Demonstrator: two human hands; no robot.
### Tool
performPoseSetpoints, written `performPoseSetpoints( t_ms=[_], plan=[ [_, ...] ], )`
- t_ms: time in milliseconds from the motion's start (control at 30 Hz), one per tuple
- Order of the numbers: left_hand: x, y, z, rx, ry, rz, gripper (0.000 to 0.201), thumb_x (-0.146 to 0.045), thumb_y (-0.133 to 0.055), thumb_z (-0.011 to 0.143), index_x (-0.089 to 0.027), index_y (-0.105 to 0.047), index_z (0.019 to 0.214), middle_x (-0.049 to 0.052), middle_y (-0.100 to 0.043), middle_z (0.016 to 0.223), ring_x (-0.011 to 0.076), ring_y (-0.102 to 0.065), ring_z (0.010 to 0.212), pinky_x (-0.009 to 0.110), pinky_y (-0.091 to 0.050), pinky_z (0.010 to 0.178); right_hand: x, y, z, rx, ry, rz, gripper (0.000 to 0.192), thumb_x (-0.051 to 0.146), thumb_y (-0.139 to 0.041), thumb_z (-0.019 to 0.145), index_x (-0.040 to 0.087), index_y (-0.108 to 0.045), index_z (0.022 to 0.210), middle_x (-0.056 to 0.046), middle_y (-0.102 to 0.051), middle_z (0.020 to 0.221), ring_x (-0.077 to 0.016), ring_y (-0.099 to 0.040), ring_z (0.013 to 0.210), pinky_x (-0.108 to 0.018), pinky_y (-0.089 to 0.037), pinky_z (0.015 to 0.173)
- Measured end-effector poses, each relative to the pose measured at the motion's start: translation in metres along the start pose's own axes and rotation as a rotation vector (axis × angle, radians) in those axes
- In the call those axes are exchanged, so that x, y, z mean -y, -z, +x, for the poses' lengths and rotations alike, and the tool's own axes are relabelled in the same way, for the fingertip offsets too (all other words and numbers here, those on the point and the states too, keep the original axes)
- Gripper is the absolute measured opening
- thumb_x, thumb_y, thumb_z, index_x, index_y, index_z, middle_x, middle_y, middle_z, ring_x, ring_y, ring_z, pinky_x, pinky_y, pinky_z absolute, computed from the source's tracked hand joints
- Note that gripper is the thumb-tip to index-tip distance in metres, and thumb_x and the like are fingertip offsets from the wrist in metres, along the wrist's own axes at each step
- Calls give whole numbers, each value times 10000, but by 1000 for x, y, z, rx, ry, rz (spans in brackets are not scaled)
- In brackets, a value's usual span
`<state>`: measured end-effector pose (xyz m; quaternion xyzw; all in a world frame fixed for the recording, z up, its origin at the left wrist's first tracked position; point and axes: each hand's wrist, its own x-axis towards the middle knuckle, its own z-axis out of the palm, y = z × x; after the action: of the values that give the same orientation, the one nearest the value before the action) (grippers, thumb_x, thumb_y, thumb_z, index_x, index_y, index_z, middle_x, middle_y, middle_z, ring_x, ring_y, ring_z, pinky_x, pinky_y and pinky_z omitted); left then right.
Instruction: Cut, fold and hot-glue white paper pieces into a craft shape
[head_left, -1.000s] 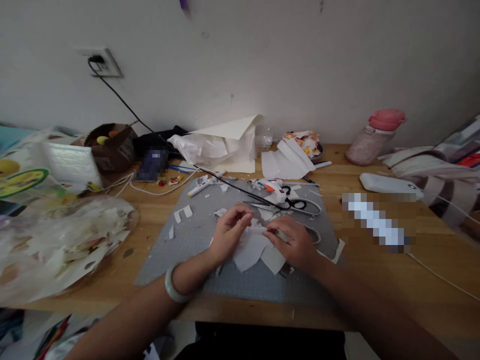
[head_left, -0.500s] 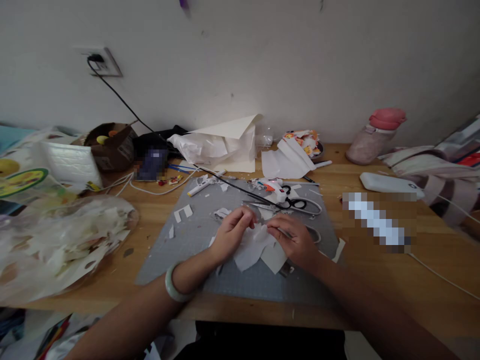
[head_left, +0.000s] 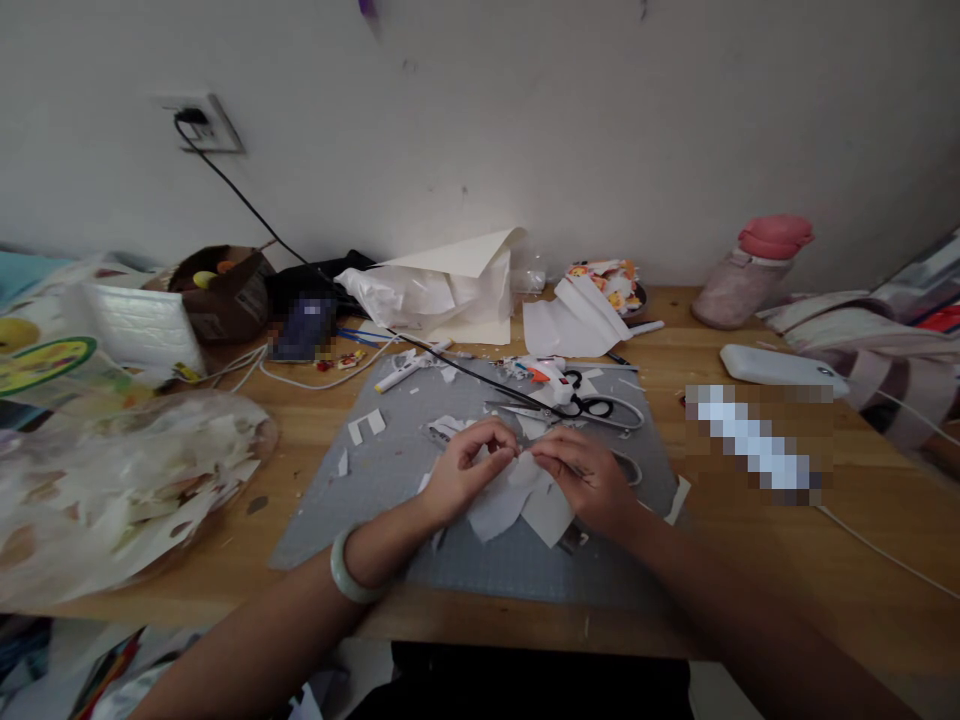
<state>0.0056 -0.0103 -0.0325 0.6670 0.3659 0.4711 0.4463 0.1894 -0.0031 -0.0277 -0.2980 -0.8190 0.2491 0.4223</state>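
My left hand and my right hand meet over a grey cutting mat on the wooden table. Both pinch the top of a white paper cut-out between fingertips that almost touch. The paper's lower part lies flat on the mat below my hands. A pale green bangle circles my left wrist. Just beyond my hands lie black-handled scissors and a white glue gun with a black cord.
Small white paper scraps dot the mat. A clear bag of paper offcuts fills the left. White folded sheets stand at the back. A pink-capped bottle, a white device and striped cloth sit at the right.
My left fingers have moved right and my right fingers left, closing the gap so both hands now pinch the paper at the same spot.
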Motion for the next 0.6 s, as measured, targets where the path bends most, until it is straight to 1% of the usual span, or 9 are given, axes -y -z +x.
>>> performPoseSetpoints(
  t_ms=[167, 400, 600],
  plan=[
    [0, 0, 0, 9, 4, -4, 294, -426, -537, 827, -164, -555, 695, 25, -537, 708, 159, -497, 722, 283, -373, 705, -1, 0, -1, 3, 13, -20, 181, 232, -502, 895, 202, -680, 878, -44, -657, 783, -142, -611, 720, -273, -486, 663],
    [0, 0, 0, 16, -16, 9, 273, -402, -545, 823, -165, -544, 686, 22, -535, 699, 154, -492, 710, 282, -370, 696, -1, 0, -1, 22, 8, -17, 189, 233, -499, 894, 186, -681, 872, -51, -652, 776, -146, -609, 721, -273, -485, 659],
    [-2, -2, -1, 33, 17, 28, 272, -400, -522, 823, -168, -522, 680, 16, -520, 695, 147, -478, 696, 279, -369, 685, -1, 0, 0, 51, -24, -2, 202, 259, -482, 901, 199, -666, 843, -40, -644, 768, -146, -598, 701, -279, -478, 648]
  ],
)
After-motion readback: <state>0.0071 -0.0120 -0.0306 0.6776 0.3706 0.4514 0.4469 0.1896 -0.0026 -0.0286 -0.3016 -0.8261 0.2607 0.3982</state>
